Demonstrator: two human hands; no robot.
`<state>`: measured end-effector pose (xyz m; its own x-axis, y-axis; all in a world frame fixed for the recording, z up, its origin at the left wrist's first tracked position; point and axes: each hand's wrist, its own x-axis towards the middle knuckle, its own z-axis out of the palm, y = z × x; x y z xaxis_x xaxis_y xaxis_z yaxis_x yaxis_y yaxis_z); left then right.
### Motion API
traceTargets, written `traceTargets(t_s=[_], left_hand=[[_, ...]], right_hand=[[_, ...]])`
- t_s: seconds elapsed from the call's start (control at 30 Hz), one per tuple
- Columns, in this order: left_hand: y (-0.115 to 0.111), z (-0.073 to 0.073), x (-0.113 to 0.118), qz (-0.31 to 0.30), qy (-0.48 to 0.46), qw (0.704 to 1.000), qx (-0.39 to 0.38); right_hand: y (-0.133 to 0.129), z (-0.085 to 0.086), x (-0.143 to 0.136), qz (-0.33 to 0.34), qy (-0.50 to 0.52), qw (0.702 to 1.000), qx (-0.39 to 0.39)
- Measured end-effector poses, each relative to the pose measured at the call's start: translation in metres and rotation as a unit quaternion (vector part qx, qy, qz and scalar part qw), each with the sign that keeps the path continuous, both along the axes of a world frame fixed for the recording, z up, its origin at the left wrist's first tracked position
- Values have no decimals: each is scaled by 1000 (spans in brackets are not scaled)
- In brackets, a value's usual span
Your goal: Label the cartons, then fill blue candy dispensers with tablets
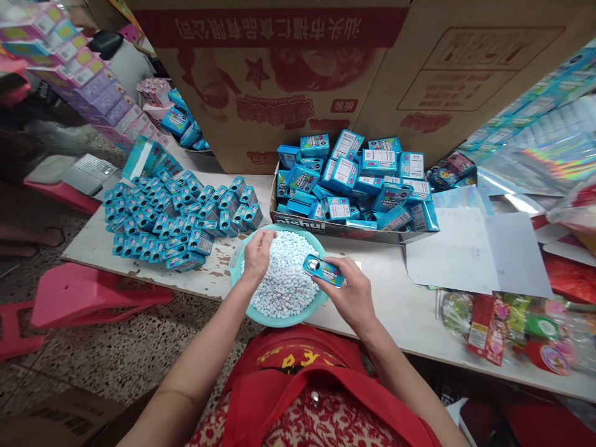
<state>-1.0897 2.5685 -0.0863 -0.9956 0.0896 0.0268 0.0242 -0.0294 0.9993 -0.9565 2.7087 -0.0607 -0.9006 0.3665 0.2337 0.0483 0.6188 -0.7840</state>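
Note:
In front of me a light green plastic basin (pixel 234 264) holds a heap of small white candies (pixel 284 279). My right hand (pixel 351 288) grips a small blue candy box (pixel 323 269) at the basin's right rim, with a round hole in the box's face turned up. Over the left side of the basin is my left hand (pixel 259 254), its fingers curled together; what lies inside them is hidden. Left of the basin stand many blue candy boxes with round holes (pixel 172 214), packed close. Behind the basin, a dark open carton (pixel 335 230) is heaped with more blue boxes (pixel 344 171).
A tall brown cardboard box (pixel 279 81) rises behind the carton. White paper sheets (pixel 451 248) and wrapped packets (pixel 488 329) lie to the right. A pink stool (pixel 88 292) stands at left, below stacked pink and purple boxes (pixel 93 87).

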Motion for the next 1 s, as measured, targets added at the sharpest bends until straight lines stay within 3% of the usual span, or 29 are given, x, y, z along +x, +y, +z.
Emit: traceTargets(t_s=[0.07,0.13,0.2,0.33,0.43,0.5,0.53,0.63,0.7,0.87,0.93,1.0], left_hand=[[-9,-29,-7,-65,32,980,-187],[-13,-53,-3,-140,80,932,-323],[-10,-68,7,-182,128,878,-423],[0,-74,25,-185,176,793,-553],[3,-74,26,-195,200,771,-572],[1,-76,23,-197,207,787,-547],[0,-77,21,-194,198,808,-520],[-3,-80,17,-158,103,918,-348],[-4,-81,14,-120,39,962,-240],[-3,-68,10,-30,-26,987,-154],[-2,-51,12,1,-97,993,-67],[1,-29,16,11,-188,979,71]], right_hand=[[10,-6,8,-18,-20,1000,12],[16,-13,15,-30,-41,999,15],[18,-20,19,-41,-49,998,9],[13,-28,24,-44,-61,997,2],[11,-32,25,-44,-72,996,4],[10,-33,25,-47,-78,996,4],[10,-34,25,-48,-80,996,2],[9,-37,24,-42,-85,995,-5],[8,-38,23,-35,-90,995,-9],[1,-36,15,-17,-103,994,6],[-4,-32,10,-6,-111,993,25],[-11,-28,3,11,-121,991,51]])
